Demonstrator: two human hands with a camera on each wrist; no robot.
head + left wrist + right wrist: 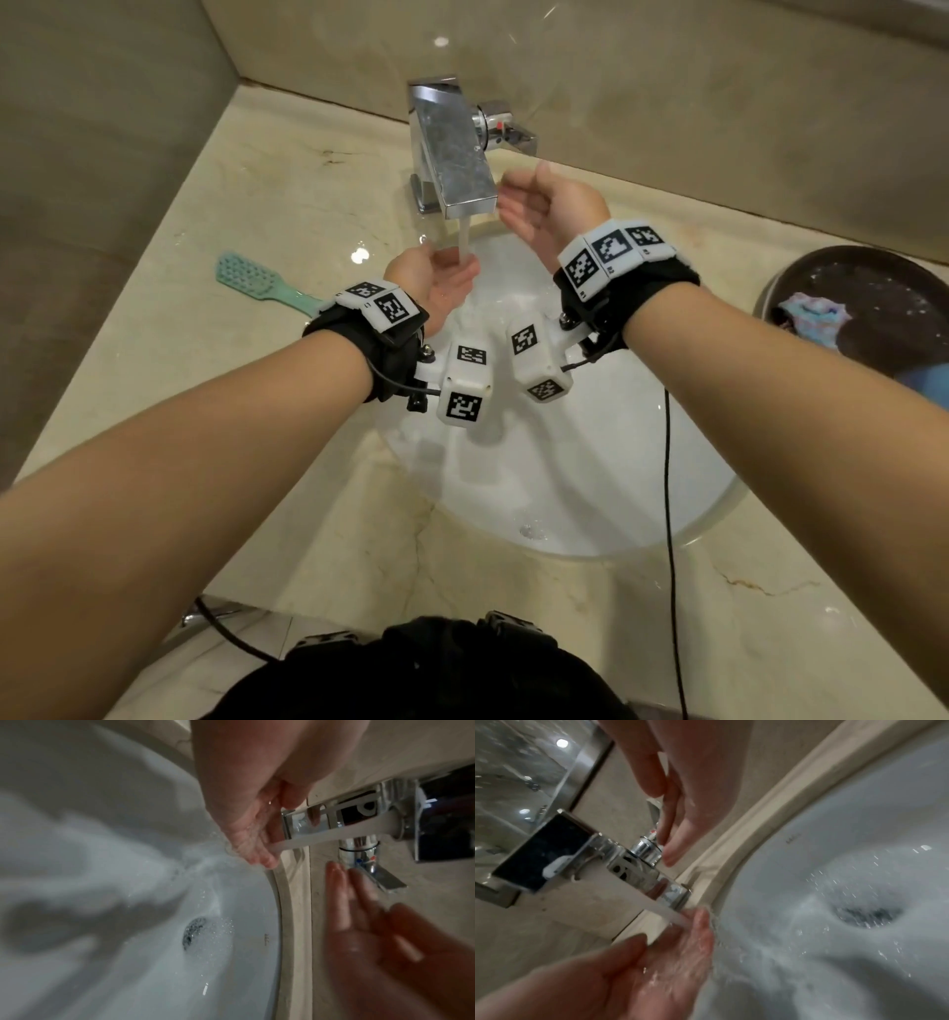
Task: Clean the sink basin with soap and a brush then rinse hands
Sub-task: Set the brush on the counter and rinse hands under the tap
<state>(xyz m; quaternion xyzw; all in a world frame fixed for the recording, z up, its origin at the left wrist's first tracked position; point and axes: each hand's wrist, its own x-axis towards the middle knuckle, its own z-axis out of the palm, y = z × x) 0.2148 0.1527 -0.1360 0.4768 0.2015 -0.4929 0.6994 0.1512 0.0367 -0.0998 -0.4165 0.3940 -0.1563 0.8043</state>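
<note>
Water (464, 241) runs from the chrome faucet (452, 154) into the white sink basin (590, 478). My left hand (447, 280) is cupped palm up under the stream, holding nothing; water splashes off its fingers (257, 850). My right hand (518, 205) hovers empty just right of the spout, below the faucet handle (518, 136), fingers relaxed and straight (677, 833). A teal brush (251, 280) lies on the counter left of the basin, apart from both hands. The drain (194, 931) shows wet in both wrist views.
A dark round tray (898, 288) holding a crumpled blue-and-pink cloth (814, 318) stands on the marble counter (287, 195) at the right. Walls close in behind and to the left. A black cable (670, 514) hangs from my right wrist across the basin.
</note>
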